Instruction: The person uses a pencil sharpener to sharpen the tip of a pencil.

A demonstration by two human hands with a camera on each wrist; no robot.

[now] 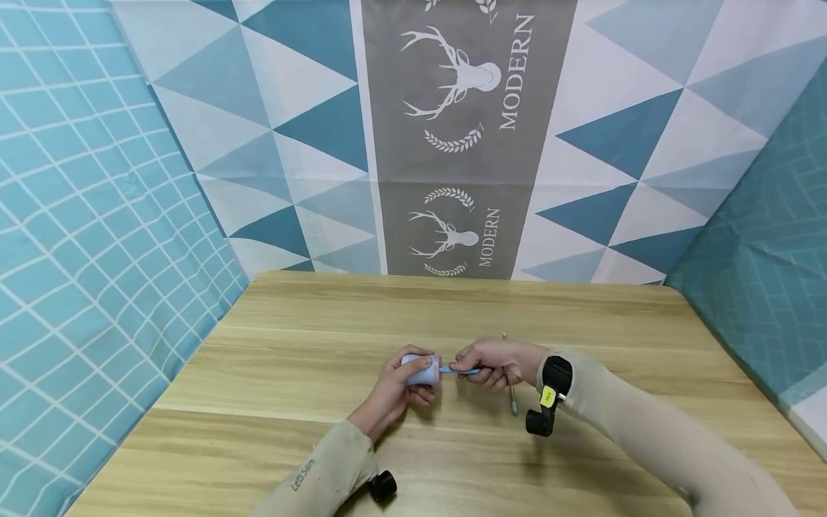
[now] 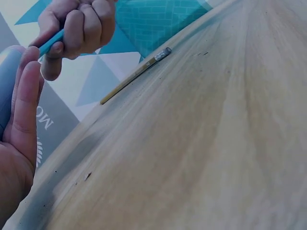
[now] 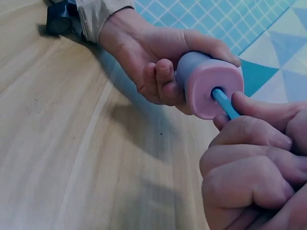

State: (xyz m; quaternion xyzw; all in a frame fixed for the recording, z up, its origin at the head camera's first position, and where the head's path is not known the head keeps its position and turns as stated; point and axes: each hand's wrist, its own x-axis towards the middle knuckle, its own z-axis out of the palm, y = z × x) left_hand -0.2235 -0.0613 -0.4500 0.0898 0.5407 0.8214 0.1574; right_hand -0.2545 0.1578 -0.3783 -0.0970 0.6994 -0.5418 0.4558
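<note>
My left hand (image 1: 390, 388) grips a small lavender pencil sharpener (image 1: 423, 378), its thumb along one side. In the right wrist view, the sharpener's pink face (image 3: 204, 96) has a round hole with the end of a blue pencil (image 3: 223, 102) inside it. The right hand (image 1: 496, 360) pinches that pencil close to the hole, with the other fingers curled round it. Both hands are held over the wooden table, and the pencil tip is hidden in the sharpener.
A second pencil (image 2: 136, 75), thin and wood-coloured with a grey end, lies on the table (image 1: 310, 323) by the right hand. Small dark crumbs (image 2: 87, 176) dot the tabletop. Patterned cloth (image 1: 310, 143) hangs behind the far edge and along both sides.
</note>
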